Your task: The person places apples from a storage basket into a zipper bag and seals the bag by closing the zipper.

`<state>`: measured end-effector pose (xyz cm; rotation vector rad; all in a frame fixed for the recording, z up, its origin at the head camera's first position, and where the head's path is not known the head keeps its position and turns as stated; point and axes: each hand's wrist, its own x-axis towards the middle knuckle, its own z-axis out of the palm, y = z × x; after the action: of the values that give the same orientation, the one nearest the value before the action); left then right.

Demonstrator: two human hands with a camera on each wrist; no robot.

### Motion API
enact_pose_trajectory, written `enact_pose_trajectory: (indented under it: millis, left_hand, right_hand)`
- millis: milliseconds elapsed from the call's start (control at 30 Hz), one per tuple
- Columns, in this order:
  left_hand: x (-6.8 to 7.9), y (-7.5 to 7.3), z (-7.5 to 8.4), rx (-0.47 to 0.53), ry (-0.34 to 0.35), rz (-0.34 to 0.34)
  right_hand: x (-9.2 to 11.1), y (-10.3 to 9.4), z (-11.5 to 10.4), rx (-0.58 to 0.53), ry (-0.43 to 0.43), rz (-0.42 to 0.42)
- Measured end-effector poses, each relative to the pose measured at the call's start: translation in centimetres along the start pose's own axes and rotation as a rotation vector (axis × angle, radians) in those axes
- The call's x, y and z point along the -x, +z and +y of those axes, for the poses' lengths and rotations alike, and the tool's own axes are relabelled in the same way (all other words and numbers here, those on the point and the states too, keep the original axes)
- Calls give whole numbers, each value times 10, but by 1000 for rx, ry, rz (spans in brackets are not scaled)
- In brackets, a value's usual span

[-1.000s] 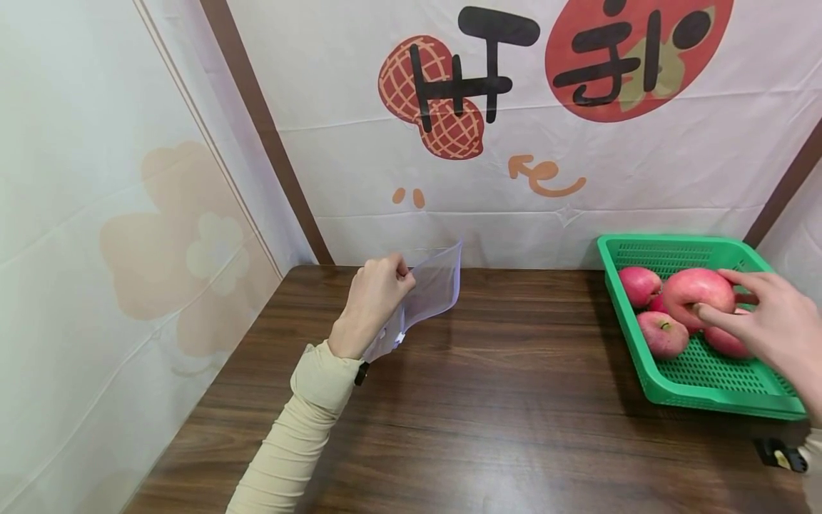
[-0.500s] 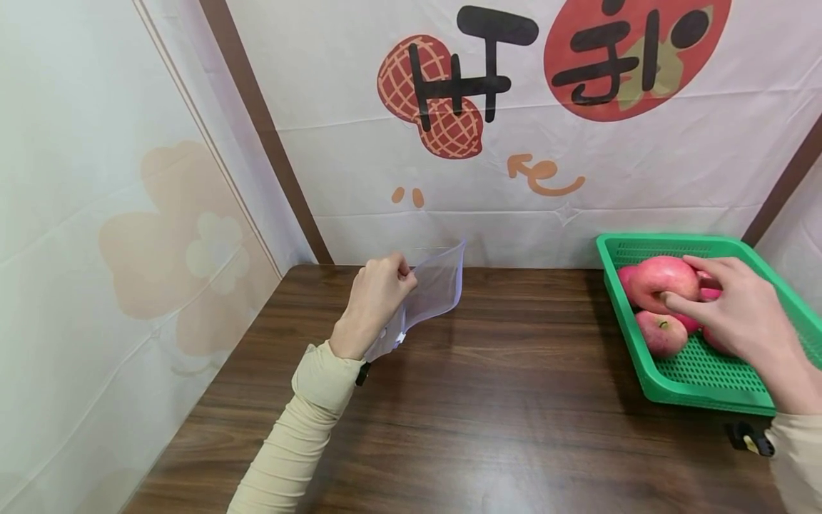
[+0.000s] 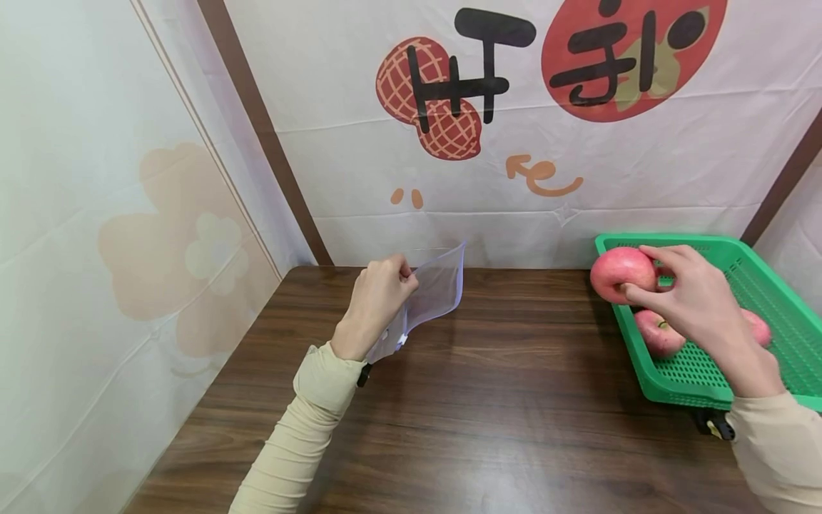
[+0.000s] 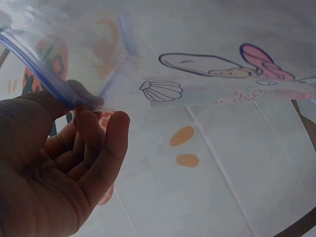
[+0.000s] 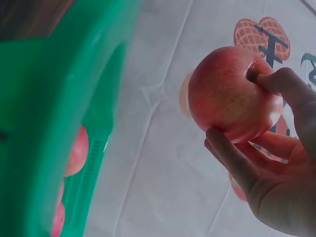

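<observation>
My right hand (image 3: 703, 310) grips a red apple (image 3: 623, 275) over the left rim of the green basket, thumb at the hollow of the fruit. In the right wrist view the apple (image 5: 232, 94) is held between thumb and fingers. On the left, my left hand (image 3: 377, 303) pinches the edge of a clear zip bag (image 3: 437, 289) with a white slider, held above the table. The left wrist view shows the bag's blue zip strip (image 4: 44, 74) between thumb and fingers, and a printed shell (image 4: 162, 91) on its film.
The green basket (image 3: 655, 385) stands at the right of the brown wooden table (image 3: 514, 428), with other apples (image 3: 659, 333) inside, partly hidden by my right hand. A printed white cloth (image 3: 514, 228) hangs behind the table, another at the left.
My right hand has carried the apple leftward, from above the basket's middle to its left rim. My left hand and the bag have hardly moved.
</observation>
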<state>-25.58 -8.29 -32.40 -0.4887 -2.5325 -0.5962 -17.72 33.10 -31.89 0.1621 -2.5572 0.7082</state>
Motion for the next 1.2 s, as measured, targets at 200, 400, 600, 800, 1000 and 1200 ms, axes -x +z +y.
enact_pose_trajectory:
  millis: [200,400,600,800,1000,1200]
  left_hand:
    - [1,0,0,1,-3,3]
    - [2,1,-1,-9,2,16]
    - [2,1,0,-5,7,15]
    - [2,1,2,3,4,1]
    - [2,1,4,7,5,2]
    - [2,1,4,3,3,-12]
  right_hand:
    - [-8,9,-16,-14,-46,-15]
    - [-12,16,-30,-34,-63,-33]
    - [-18,22,-42,-39,-77,-44]
    - [-25,30,-56,-54,-116,-32]
    - [-28,39,-66,-58,-121,-45]
    - [-32,47,-75,-88,-166,-52]
